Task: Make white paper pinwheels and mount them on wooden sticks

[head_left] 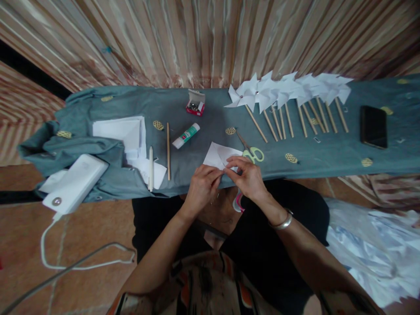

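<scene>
A white sheet of paper with crease or cut lines lies at the near edge of the cloth-covered table. My left hand pinches its near edge, fingers closed. My right hand is closed on the same paper, its fingertips almost meeting the left ones, and hides part of the sheet. Just beyond my right hand lie scissors with light green handles. A glue stick rests to the left, beside a wooden stick and a white pen.
Several white paper pinwheels on sticks lie in a row at the back right. An opened small red box holds shiny metal bits. Paper sheets and a white power bank are at left, a phone at right.
</scene>
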`<state>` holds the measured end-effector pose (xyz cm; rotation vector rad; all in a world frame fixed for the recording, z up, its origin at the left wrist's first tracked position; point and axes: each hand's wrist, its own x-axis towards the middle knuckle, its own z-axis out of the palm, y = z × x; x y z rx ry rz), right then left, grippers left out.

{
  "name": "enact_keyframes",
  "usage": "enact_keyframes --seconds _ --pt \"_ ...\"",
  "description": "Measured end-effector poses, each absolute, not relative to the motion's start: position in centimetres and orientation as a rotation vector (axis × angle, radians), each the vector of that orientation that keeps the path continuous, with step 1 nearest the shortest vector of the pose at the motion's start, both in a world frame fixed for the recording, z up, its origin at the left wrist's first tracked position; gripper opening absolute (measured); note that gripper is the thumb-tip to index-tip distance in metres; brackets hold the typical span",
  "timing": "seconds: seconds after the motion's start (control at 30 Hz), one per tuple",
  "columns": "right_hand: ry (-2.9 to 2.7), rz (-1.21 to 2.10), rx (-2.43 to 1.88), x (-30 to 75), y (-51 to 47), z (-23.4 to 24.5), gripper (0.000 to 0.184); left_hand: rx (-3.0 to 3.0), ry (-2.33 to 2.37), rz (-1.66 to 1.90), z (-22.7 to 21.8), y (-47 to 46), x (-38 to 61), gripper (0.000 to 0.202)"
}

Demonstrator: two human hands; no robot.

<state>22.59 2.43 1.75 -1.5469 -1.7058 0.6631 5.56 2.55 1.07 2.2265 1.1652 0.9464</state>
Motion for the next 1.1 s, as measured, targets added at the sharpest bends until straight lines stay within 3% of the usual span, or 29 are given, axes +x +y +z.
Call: enact_keyframes --seconds 0.93,1.1 --pt "-1.833 0.517 -1.54 22.6 2.2 2.2 0.011 2.325 1.084 0.706 1.9 4.2 5.3 0.018" --pt "-1.899 0.445 -1.516 22.6 2.1 1.9 0.021 2.319 1.064 0.684 2.1 4.4 5.3 0.018"
